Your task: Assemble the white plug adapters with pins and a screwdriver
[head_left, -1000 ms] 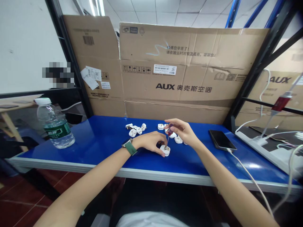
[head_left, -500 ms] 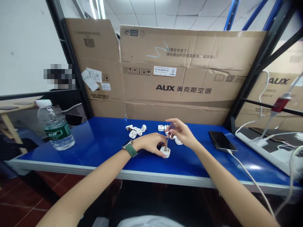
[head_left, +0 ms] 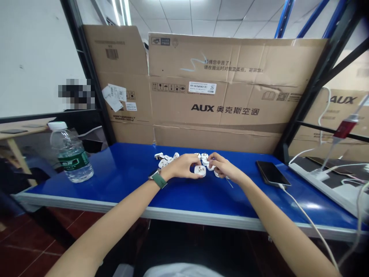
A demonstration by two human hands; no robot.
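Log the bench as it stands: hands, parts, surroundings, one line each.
Left hand: thumb and fingers around a white plug
Right hand: by white pieces; grip unclear
Metal shaft: sticks out near right hand
Surface: blue table
Far left: bottle, upright
Right: phone, screen dark
Behind: cardboard

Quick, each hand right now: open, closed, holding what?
Left hand: closed on a white plug.
Right hand: curled, thin metal shaft jutting out below; exact grip unclear.

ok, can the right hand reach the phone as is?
Likely yes: only blue tabletop shows between the right hand and the phone, though a thin shaft, seemingly in that hand, could hinder.
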